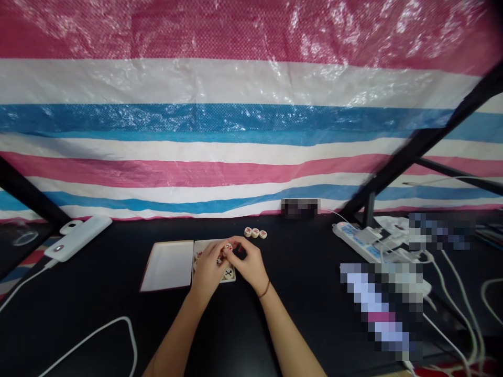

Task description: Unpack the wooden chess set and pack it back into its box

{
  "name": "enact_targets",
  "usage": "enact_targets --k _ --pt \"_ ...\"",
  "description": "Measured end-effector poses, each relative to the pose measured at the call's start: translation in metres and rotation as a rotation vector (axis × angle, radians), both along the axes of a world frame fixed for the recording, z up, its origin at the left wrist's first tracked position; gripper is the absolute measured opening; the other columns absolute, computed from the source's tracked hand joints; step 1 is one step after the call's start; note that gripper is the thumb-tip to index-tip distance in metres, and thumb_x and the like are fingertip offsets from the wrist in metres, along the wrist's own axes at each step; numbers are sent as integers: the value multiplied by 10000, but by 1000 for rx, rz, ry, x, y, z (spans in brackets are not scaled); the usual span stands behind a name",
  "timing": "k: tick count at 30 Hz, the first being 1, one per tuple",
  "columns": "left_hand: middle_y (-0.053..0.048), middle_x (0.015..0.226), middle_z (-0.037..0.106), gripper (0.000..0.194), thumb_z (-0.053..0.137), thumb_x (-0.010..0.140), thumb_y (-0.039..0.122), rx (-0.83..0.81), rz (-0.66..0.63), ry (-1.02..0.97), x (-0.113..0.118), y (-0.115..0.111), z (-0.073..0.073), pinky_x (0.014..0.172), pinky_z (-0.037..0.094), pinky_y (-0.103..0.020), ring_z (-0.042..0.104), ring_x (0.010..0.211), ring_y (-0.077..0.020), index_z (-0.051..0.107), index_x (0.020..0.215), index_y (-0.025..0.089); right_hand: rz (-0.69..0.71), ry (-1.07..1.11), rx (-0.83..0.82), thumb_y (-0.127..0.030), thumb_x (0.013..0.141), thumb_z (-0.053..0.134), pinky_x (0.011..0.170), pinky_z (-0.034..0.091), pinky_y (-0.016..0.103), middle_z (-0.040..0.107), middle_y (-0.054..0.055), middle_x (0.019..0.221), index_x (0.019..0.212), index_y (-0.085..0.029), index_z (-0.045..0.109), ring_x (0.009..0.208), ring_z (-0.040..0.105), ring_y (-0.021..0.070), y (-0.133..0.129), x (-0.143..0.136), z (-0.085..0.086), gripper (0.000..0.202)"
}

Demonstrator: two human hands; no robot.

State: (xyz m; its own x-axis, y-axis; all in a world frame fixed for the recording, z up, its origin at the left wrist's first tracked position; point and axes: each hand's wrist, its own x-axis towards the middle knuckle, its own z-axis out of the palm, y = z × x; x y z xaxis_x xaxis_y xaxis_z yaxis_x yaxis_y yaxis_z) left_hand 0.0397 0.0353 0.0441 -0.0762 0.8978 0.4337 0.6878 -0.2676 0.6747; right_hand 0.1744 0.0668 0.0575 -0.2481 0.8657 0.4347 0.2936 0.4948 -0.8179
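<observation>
Both my hands meet over a small white box (228, 280) that holds round Chinese chess pieces. Between the thumb and fingertips of my right hand (248, 260) is a cream Chinese chess piece (228, 248) with a red character. My left hand (208, 268) is curled over the box, its fingertips closed around another piece (219, 259), partly hidden. Inside the box a piece with a black character (228, 273) lies face up. Beyond my right hand, three pieces with red characters (255, 232) sit in a row on the black table (298, 314).
Left of the box lies its opened white lid (168, 266). A white device (78, 239) with a cable stands at the far left. On the right are a power strip (359, 240), plugs and cables. A striped plastic sheet (220, 173) hangs behind the table.
</observation>
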Motion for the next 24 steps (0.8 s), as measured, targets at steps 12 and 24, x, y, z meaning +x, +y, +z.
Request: enact_targets --k 12,24 --pt "-48 979 672 297 501 904 269 56 -30 148 2 -2 3 860 507 -322 632 923 -189 569 1191 236 -608 -191 41 -361 814 532 833 459 385 692 102 925 954 -158 640 891 609 239 54 68 -39 269" --pt "-44 961 683 260 448 916 256 15 -38 127 -2 -2 5 840 503 -327 634 867 -177 601 1125 237 -630 -513 -16 -432 769 601 864 344 401 660 69 1018 1145 -229 568 1015 546 256 60 61 -54 429"
